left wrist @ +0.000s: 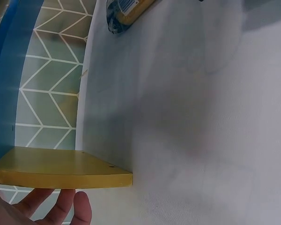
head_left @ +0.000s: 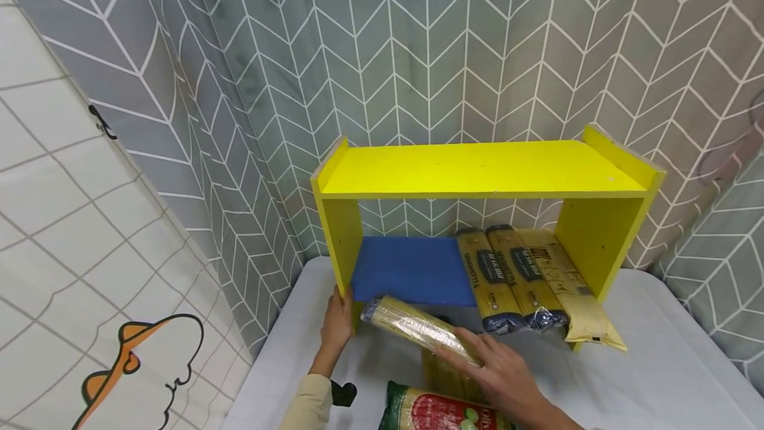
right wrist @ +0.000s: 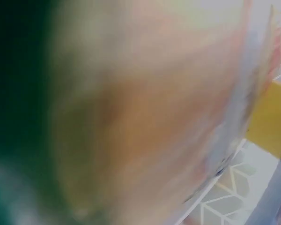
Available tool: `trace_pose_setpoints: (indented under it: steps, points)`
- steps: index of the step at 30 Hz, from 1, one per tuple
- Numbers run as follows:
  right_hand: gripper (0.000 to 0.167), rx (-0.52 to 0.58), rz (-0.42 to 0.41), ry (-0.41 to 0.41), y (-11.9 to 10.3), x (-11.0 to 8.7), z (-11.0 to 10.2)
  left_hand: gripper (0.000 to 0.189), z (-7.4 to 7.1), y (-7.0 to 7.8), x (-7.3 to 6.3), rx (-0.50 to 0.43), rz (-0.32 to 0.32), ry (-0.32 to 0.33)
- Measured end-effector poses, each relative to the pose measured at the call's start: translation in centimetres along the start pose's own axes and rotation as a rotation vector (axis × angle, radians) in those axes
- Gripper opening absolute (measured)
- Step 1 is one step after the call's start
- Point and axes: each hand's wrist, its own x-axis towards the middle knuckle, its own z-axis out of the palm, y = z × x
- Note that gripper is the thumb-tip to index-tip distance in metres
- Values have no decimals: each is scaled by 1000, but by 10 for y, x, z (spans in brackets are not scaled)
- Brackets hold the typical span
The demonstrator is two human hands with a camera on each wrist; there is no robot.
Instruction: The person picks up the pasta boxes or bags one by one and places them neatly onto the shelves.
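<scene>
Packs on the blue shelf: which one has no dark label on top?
The rightmost pack, beside the right yellow side panel: its pale top shows print only, while both spaghetti packs carry dark labels.

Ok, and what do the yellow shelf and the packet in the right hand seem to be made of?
The yellow shelf: probably painted wood or board, smooth, judging by its even colour and thick straight edges. The packet: clear shiny film, likely plastic, since it wrinkles and glints.
</scene>
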Motion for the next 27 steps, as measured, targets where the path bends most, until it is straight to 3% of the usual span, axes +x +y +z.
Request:
trace_pose_setpoints:
  steps: [6,11,17,21,24,27]
  points:
    - [61,-34,143,62,-8,15,-2,53,1,1,0,2,5,-6]
    - [65,-48,228,55,-13,24,-3,56,-1,2,0,-4,-7,-13]
    - [61,-37,197,-22,-14,33,-4,54,-4,0,2,-2,-1,-11]
    - [80,-57,195,-80,-16,43,-7,55,-5,0,4,-3,-1,-9]
    - [81,-95,237,-142,-18,49,-9,56,-3,0,2,-8,-7,-13]
    - [72,-135,303,-180,-18,55,-8,55,0,0,-1,-15,-14,-13]
